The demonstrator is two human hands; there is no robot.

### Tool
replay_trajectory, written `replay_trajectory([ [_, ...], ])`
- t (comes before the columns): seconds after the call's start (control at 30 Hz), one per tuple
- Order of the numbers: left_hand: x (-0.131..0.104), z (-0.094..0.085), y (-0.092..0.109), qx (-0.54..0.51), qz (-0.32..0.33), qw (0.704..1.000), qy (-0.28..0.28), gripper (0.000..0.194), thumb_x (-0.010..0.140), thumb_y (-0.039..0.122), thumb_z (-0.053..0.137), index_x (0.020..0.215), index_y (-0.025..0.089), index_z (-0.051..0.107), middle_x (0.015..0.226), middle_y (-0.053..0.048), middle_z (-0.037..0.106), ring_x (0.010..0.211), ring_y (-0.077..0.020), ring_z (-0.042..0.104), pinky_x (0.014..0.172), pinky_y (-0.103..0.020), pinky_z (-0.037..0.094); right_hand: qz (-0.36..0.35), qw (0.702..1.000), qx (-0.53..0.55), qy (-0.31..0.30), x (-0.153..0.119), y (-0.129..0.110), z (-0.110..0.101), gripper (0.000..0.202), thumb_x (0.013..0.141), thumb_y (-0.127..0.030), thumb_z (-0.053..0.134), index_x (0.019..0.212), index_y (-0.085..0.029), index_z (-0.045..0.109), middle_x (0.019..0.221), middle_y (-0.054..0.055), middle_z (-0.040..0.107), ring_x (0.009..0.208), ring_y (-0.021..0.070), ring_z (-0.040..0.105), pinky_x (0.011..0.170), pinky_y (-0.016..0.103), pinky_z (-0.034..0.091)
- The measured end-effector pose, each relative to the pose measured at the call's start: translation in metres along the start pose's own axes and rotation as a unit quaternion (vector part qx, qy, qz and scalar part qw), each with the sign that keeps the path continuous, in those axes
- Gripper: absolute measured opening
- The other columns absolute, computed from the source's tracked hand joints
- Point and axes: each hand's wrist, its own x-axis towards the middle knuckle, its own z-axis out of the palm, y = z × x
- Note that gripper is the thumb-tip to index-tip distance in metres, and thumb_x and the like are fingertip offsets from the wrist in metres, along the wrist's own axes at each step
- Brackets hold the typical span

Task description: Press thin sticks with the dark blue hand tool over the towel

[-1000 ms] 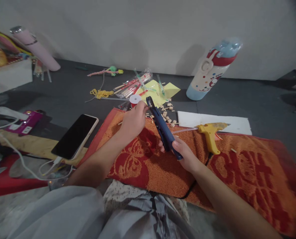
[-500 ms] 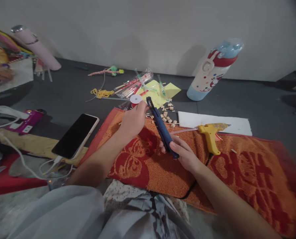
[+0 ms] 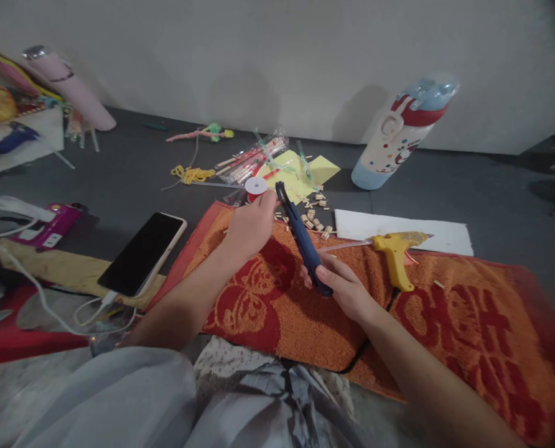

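So, the largest surface taken up is the dark table (image 3: 123, 171), with its near edge covered by the orange and red towel (image 3: 324, 333). At the back right, the bottle (image 3: 394, 143) is stood against the wall side. The phone (image 3: 140, 255) is placed left of the towel, plugged in by a white cable. The white strip (image 3: 450, 236) is laid along the towel's far edge.

The dark blue tool (image 3: 304, 244) is held above the towel, slanted between both hands: near end in the right hand, far tip right by the left fingertips. Its near end is gripped by the right hand (image 3: 347, 286), fingers curled around it. The left hand (image 3: 254, 224) is nearly closed, thumb and fingers pinched together at the tool's tip; whether anything is held in that pinch cannot be told, too small.

Right of the tool, the yellow glue gun (image 3: 394, 255) is rested on the towel and strip, nozzle pointed right. Yellow paper (image 3: 321, 169) is spread beyond the tool. The white-topped spool (image 3: 256, 185) is set just past the left hand. Smallest: wooden pieces (image 3: 312, 222), scattered beyond the tool, near its tip.
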Motion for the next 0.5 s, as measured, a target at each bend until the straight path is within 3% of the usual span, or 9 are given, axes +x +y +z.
replay_trajectory([
  [0.27, 0.0000, 0.0020, 0.0004, 0.002, 0.007, 1.000, 0.023, 0.021, 0.097, 0.030, 0.040, 0.098, 0.017, 0.057, 0.089, -0.010, 0.069, 0.074, -0.0179, 0.064, 0.060, -0.026, 0.036, -0.005, 1.000, -0.010, -0.002, -0.0003, 0.0006, 0.0006, 0.050, 0.077, -0.057, 0.066, 0.107, -0.017, 0.063, 0.077, 0.002, 0.054, 0.067, 0.0158, 0.049, 0.063, 0.030, 0.042],
  [0.5, -0.0003, -0.0038, 0.0043, -0.046, -0.014, 0.999, 0.012, 0.018, 0.097, 0.030, 0.041, 0.097, 0.018, 0.055, 0.087, -0.009, 0.067, 0.074, -0.0183, 0.062, 0.063, -0.027, 0.038, -0.008, 1.000, 0.009, 0.020, -0.0003, 0.0003, 0.0027, 0.047, 0.075, -0.056, 0.069, 0.103, -0.018, 0.064, 0.076, 0.001, 0.056, 0.067, 0.0154, 0.050, 0.065, 0.030, 0.043],
])
